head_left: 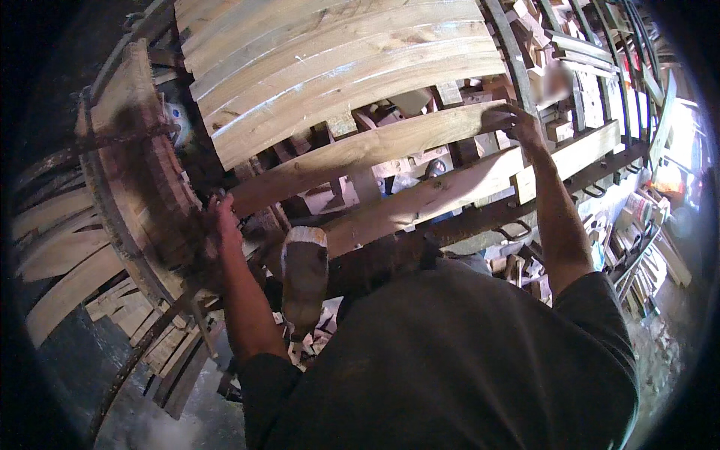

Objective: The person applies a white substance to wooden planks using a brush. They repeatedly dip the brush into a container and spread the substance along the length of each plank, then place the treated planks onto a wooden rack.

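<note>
A person leans over a rack [517, 64] of dark bars. The long board [375, 148] lies slantwise just above the middle of the view, its left end lower, pointing to nine o'clock, and its right end up near two o'clock.

The right hand [527, 127] is at two o'clock, at the board's right end. Its fingers are bent, only a little apart, and have hold of that end. The left hand [223, 225] is at nine o'clock, right by the board's left end. Its fingers are partly curled, but it is dark there, so one cannot tell how far apart they are or if they grip the wood.

At twelve o'clock, a row of pale planks [337, 75] lies side by side. Below the long board, a second board [427, 199] slants the same way, with shade on part of it. A bottle-shaped thing [305, 274] with a white band is at seven o'clock, near the left forearm. Curved boards [67, 240] lie at nine o'clock, past the left hand. Wood scraps [641, 240] are heaped at three o'clock.
</note>
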`<control>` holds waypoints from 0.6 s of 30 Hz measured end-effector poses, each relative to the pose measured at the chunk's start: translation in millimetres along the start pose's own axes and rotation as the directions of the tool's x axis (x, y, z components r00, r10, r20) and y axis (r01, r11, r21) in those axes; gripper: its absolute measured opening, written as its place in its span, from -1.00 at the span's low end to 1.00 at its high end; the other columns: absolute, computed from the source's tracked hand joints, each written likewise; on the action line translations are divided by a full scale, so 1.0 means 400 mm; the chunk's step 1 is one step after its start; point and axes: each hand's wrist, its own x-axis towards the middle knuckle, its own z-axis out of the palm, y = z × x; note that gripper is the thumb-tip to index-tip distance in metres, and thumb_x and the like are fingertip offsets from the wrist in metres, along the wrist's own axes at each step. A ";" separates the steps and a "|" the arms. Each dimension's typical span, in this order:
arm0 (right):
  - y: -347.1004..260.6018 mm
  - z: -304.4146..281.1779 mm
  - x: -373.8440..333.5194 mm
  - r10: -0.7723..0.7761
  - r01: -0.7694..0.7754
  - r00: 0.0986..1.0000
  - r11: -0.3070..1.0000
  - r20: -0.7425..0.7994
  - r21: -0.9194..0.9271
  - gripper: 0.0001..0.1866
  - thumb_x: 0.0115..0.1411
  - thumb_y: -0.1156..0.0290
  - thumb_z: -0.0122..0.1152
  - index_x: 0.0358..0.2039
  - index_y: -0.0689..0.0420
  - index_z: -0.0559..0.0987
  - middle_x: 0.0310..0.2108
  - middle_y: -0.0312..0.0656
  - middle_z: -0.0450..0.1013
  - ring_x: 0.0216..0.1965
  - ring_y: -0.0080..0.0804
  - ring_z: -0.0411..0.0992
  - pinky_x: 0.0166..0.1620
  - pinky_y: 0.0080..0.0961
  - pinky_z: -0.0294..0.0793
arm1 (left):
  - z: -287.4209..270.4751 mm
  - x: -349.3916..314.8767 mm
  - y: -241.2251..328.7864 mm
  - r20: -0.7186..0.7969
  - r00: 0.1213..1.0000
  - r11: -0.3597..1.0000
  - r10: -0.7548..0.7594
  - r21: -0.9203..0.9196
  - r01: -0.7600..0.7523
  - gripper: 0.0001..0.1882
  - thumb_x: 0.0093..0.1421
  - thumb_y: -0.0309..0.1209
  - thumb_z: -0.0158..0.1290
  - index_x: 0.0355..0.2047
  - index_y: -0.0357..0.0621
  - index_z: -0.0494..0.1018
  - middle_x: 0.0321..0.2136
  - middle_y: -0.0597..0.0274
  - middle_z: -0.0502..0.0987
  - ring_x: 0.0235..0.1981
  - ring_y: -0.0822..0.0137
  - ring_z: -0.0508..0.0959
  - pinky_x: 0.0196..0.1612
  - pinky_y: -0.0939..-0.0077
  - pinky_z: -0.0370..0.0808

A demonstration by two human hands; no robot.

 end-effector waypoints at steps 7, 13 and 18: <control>0.039 -0.149 0.021 0.222 -0.192 0.971 0.483 -0.093 -0.854 -0.80 0.11 0.46 0.11 -0.28 0.18 0.62 -0.63 -0.21 0.48 -0.65 -0.47 0.45 -0.58 -0.54 0.43 | 0.029 -0.167 0.182 0.133 0.989 0.822 0.065 0.555 -0.129 -0.50 0.07 -0.17 0.18 -0.06 -0.26 0.51 -0.28 0.12 0.59 -0.25 0.23 0.57 -0.19 0.34 0.48; 0.042 -0.142 0.061 0.232 -0.165 0.967 0.264 -0.103 -0.950 -0.68 0.20 0.21 0.07 -0.47 0.19 0.62 -0.63 -0.17 0.54 -0.58 -0.32 0.56 -0.44 -0.34 0.58 | -0.003 -0.186 0.160 0.144 0.973 0.867 -0.180 0.490 0.088 -0.43 0.13 -0.08 0.16 0.01 -0.24 0.45 -0.24 0.11 0.58 -0.28 0.30 0.57 -0.30 0.40 0.47; 0.118 -0.184 0.009 0.032 -0.083 0.996 0.697 -0.084 -0.712 -0.68 0.15 0.36 0.14 -0.09 0.15 0.57 -0.50 -0.16 0.53 -0.53 -0.48 0.49 -0.49 -0.49 0.48 | -0.107 -0.333 0.189 0.306 0.952 0.953 -0.020 0.294 -0.074 -0.33 0.24 -0.04 0.03 0.26 -0.12 0.24 0.12 -0.01 0.36 0.08 0.17 0.42 0.03 0.25 0.39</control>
